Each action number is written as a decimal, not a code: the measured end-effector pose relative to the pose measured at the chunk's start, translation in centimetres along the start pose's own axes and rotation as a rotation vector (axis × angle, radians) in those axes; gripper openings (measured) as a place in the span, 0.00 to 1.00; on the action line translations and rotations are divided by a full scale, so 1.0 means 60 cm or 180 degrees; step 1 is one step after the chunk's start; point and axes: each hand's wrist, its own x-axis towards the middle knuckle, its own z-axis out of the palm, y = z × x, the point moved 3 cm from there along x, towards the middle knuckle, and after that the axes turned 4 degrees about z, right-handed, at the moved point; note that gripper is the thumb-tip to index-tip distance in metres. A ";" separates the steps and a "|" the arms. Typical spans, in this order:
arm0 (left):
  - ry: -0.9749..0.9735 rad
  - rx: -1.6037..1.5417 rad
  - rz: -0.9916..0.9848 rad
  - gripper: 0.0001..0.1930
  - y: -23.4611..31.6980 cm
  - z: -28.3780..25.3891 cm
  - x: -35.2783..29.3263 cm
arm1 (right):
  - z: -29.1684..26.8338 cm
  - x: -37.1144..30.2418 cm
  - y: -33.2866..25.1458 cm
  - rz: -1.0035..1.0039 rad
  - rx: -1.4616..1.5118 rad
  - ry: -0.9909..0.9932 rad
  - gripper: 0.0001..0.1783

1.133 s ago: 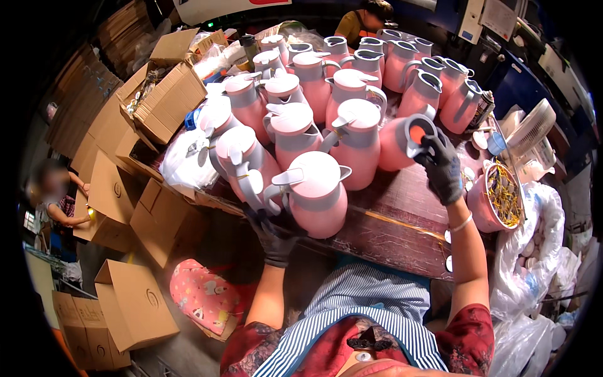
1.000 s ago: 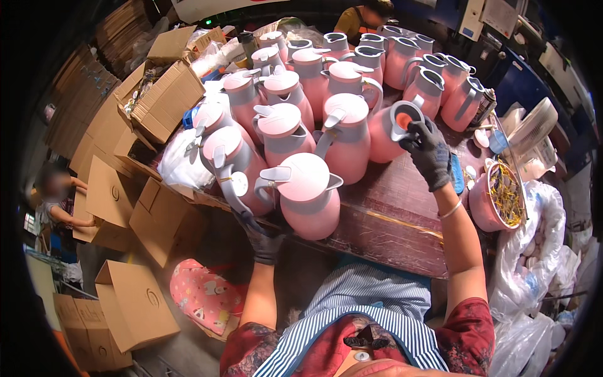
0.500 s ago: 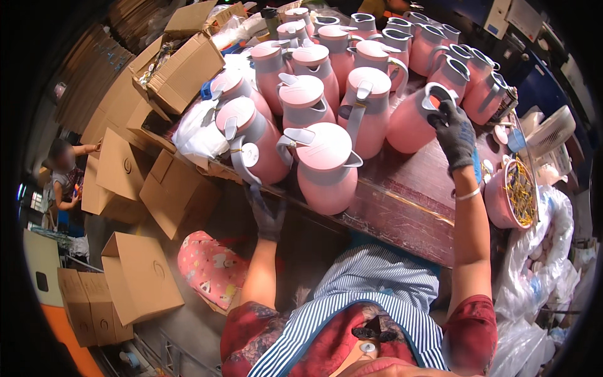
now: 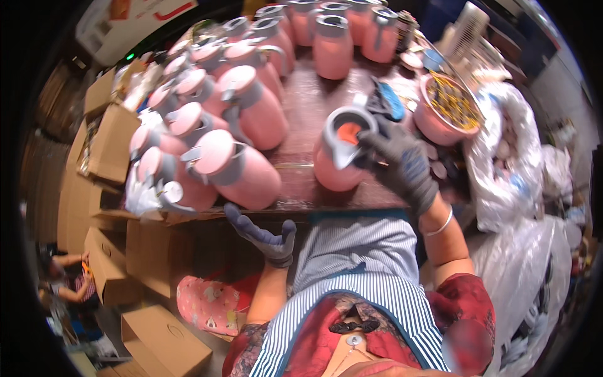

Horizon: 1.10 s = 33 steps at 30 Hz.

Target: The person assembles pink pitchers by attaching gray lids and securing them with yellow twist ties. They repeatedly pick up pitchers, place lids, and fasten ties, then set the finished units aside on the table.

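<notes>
A pink jug (image 4: 333,168) with a grey rim and spout stands close to the table's front edge. Its top has no lid, and orange-red shows inside the mouth. My right hand (image 4: 405,163), in a dark grey glove, grips it at the rim and handle side; the fingertips are partly hidden. In front of the table edge, my gloved left hand (image 4: 267,240) is empty, palm up, thumb and fingers apart. Nearest to it is a pink jug with a lid (image 4: 248,179), the front one of a lidded group on the left.
Unlidded jugs (image 4: 333,53) stand along the back of the dark red table (image 4: 301,144). On the right are a pink tub (image 4: 433,125) of yellow ties, a dark and blue cloth item (image 4: 389,100) and plastic bags (image 4: 502,157). Cardboard boxes (image 4: 166,339) and a person (image 4: 72,283) are left.
My right hand has brought the unlidded jug from among the others to the table's front. My left hand has come away from the lidded jugs. The view has swung right.
</notes>
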 end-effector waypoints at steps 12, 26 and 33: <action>-0.2613 -0.1990 -0.1982 0.31 0.114 0.117 0.218 | -0.059 -0.125 0.069 -0.0309 0.0964 0.0413 0.28; -0.2221 -0.2170 -0.2556 0.28 0.136 0.136 0.217 | -0.264 -0.324 0.822 0.3404 -0.2115 -0.0079 0.32; -0.2844 -0.1881 -0.2708 0.45 0.128 0.082 0.245 | -0.233 -0.310 0.874 0.4113 -0.2082 -0.1457 0.53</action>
